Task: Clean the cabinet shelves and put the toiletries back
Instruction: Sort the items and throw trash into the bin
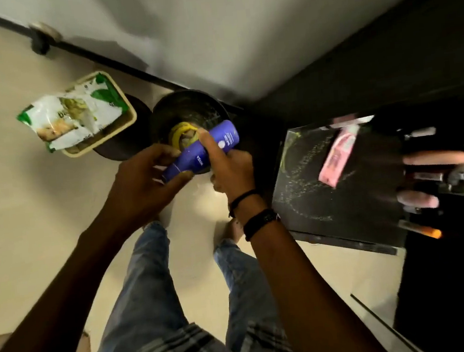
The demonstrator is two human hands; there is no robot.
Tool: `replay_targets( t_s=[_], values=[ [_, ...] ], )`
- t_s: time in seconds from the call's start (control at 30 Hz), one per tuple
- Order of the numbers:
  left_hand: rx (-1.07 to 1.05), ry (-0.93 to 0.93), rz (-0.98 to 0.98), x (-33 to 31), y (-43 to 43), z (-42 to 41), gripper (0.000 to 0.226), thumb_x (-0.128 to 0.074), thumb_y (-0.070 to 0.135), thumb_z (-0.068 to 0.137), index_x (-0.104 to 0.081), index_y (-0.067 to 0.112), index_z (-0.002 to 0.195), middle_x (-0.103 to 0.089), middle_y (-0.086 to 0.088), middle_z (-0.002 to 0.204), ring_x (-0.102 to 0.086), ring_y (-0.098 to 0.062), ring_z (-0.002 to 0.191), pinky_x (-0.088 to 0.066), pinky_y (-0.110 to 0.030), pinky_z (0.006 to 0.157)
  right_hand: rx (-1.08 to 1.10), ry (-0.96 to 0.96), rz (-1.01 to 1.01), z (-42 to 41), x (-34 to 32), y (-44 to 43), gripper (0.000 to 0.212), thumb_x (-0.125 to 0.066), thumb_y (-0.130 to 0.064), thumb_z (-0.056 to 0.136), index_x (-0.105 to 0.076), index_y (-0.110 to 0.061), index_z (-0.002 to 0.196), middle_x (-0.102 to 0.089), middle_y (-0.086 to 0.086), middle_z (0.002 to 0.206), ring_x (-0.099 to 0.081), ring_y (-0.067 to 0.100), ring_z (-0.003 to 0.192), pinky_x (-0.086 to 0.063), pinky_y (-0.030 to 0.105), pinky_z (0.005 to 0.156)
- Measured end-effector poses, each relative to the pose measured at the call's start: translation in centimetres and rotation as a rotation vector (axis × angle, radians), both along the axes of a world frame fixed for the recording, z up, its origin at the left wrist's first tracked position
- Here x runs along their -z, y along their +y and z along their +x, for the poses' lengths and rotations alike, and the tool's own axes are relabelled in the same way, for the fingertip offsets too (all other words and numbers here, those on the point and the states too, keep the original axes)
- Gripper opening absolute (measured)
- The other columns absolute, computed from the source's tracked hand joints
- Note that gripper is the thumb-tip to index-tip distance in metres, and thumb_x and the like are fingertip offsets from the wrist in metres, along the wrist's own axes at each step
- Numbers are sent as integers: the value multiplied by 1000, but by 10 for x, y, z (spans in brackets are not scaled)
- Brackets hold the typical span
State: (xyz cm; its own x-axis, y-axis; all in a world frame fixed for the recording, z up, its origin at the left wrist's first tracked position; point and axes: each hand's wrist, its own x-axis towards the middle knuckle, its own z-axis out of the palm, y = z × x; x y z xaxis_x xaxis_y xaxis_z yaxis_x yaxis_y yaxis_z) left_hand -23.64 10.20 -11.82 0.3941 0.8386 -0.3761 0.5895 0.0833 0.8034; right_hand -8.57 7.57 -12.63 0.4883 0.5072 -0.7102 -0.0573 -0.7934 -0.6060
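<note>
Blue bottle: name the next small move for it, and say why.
Probably carry the blue bottle right and lay it on the black shelf beside the pink tube. The left hand and right hand both grip it over the dark bin, and the shelf has bare space.

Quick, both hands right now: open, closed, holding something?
Left hand: closed round the blue bottle at its narrow end.
Right hand: closed round the same bottle, nearer its wide end.

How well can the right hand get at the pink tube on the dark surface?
Probably not yet: the right hand grips the blue bottle with the left hand. The pink tube lies uncovered on the dark surface, so the path looks free once it lets go.
</note>
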Motion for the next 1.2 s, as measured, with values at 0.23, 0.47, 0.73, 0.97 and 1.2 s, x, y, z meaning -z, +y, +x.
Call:
replay_targets(
  t_s=[0.23, 0.47, 0.73, 0.97, 1.2],
  values=[
    [75, -77, 217, -58, -45, 44, 39, -79, 15, 72, -65, 9, 109, -62, 3, 101, -57, 5, 78, -46, -5, 63, -119, -110, 205, 59, -52, -82, 64, -71, -16, 80, -42, -23, 138, -56, -3, 65, -55, 6, 63, -53, 22, 77],
    [276, -138, 243, -68, -56, 138, 47, -76, 21, 69, -61, 11, 113, -63, 0, 102, -62, -16, 91, -47, -15, 83, -377, -406, 313, 124, -54, -131, 45, -70, -36, 81, -56, -28, 122, -66, -7, 107, -63, 8, 94, -54, 23, 86],
    [315, 66, 219, -39, -83, 248, 62, -62, 62, 74, -56, 15, 114, -66, -4, 107, -63, -23, 98, -50, -25, 86, -19, -686, 143, 194, -49, -191, 34, -70, -40, 82, -65, -16, 105, -64, -5, 78, -60, 16, 68, -39, 0, 59],
    [283, 425, 255, -22, -87, 309, 66, -57, 51, 86, -40, 5, 131, -57, -17, 122, -58, -35, 109, -47, -42, 86, 482, -615, 123, 218, -23, -215, 36, -68, -37, 85, -59, -9, 105, -63, 0, 63, -65, 21, 63, -56, 35, 69],
    [271, 441, 215, -17, -96, 340, 61, -64, 23, 86, -34, 2, 135, -44, -20, 133, -50, -38, 117, -47, -45, 89, 590, -619, 171, 235, -18, -212, 35, -62, -35, 89, -54, -14, 115, -61, -4, 66, -65, 22, 69, -58, 42, 77]
  ],
)
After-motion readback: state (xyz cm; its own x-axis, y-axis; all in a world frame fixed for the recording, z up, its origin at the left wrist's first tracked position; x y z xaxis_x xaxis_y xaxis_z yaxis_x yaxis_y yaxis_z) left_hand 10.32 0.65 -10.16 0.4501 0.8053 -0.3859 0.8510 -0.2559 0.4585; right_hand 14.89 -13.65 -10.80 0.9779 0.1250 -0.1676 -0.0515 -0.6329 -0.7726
